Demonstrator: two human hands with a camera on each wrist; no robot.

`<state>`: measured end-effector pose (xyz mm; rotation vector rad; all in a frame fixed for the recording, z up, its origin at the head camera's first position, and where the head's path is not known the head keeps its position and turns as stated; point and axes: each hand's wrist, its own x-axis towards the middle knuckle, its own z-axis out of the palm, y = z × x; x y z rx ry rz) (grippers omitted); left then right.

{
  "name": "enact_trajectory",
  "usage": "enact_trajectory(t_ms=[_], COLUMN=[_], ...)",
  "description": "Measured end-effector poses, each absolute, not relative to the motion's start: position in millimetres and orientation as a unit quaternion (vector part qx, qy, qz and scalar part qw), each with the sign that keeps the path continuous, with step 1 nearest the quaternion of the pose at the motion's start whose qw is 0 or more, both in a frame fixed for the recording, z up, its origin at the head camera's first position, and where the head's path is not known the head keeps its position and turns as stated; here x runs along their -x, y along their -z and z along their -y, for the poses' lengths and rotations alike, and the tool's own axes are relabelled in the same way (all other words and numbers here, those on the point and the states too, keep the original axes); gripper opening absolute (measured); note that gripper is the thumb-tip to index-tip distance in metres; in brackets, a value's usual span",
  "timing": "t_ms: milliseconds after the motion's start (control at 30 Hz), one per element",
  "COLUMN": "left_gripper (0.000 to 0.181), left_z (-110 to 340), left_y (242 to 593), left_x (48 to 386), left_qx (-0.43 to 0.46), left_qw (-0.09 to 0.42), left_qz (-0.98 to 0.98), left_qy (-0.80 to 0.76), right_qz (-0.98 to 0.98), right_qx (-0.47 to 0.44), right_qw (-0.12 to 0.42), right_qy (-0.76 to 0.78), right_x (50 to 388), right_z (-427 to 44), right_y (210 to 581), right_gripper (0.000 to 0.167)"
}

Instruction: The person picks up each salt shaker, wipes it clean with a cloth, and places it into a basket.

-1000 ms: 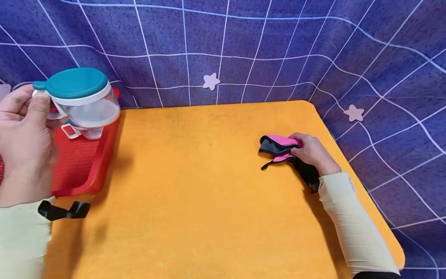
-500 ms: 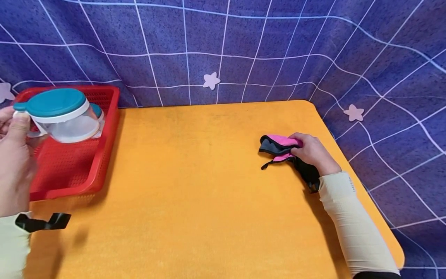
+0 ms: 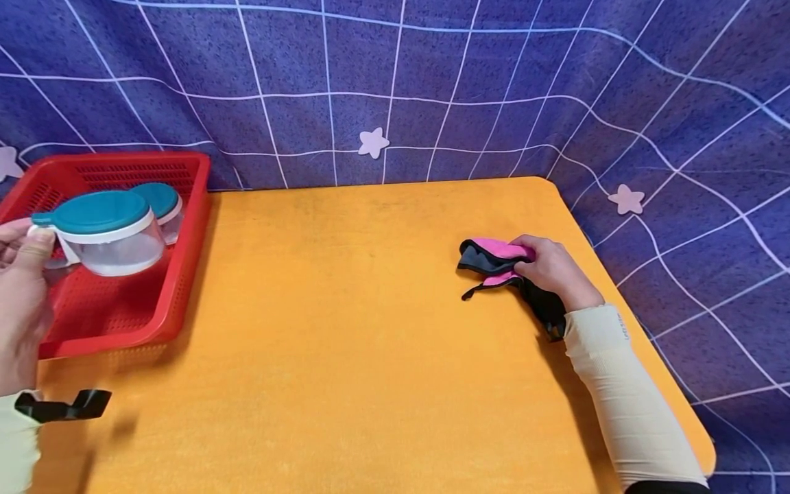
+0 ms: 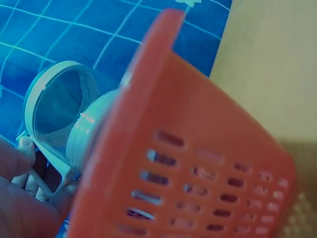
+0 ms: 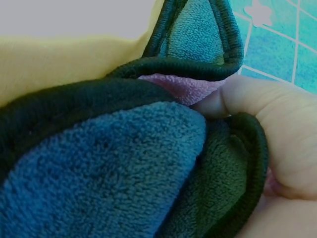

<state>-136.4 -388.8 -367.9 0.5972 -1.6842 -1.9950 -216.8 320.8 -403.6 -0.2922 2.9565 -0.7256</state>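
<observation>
By its white handle, my left hand (image 3: 21, 295) grips a clear container (image 3: 117, 250) with a teal lid, held over the red basket (image 3: 163, 302). A second teal-lidded container (image 3: 162, 206) stands inside the basket near its back right corner. In the left wrist view the basket wall (image 4: 198, 139) hides part of the held container (image 4: 54, 106). On the right side of the table, my right hand (image 3: 552, 271) grips a bunched pink and grey cloth (image 3: 494, 257) with black edging. The cloth (image 5: 109, 168) fills much of the right wrist view, and the fingers press into its folds.
An orange-yellow table (image 3: 345, 309) spreads between the two hands. Behind it and along its right side hangs a blue curtain (image 3: 469, 75) with a white grid and pale stars. The basket's rim stands up at the table's left.
My left hand has moved left and down with the container, lowering it towards the basket. More of the basket and the second container now shows. My right hand and the cloth stay put.
</observation>
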Motion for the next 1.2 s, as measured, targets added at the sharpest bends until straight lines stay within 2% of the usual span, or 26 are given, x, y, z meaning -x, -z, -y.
enact_trajectory(t_ms=[333, 467, 967, 1200], left_gripper=[0.034, 0.035, 0.015, 0.016], left_z=[411.9, 415.6, 428.5, 426.3], left_y=[390.3, 392.7, 401.6, 399.2], left_x=[140.2, 139.4, 149.8, 153.2], left_qx=[-0.141, -0.147, -0.118, -0.145], left_qw=[0.223, 0.202, 0.153, 0.113], left_qz=[0.613, 0.638, 0.676, 0.727], left_qy=[0.744, 0.728, 0.711, 0.662], right_qz=[-0.966, -0.966, -0.966, -0.967], right_qx=[0.094, 0.094, 0.091, 0.091], right_qw=[0.044, 0.044, 0.053, 0.050], right_qy=[0.238, 0.238, 0.238, 0.232], right_x=[216.4, 216.4, 216.4, 217.0], right_z=[-320.5, -320.5, -318.4, -319.4], right_y=[403.2, 403.0, 402.4, 403.2], right_gripper=[0.035, 0.035, 0.035, 0.036])
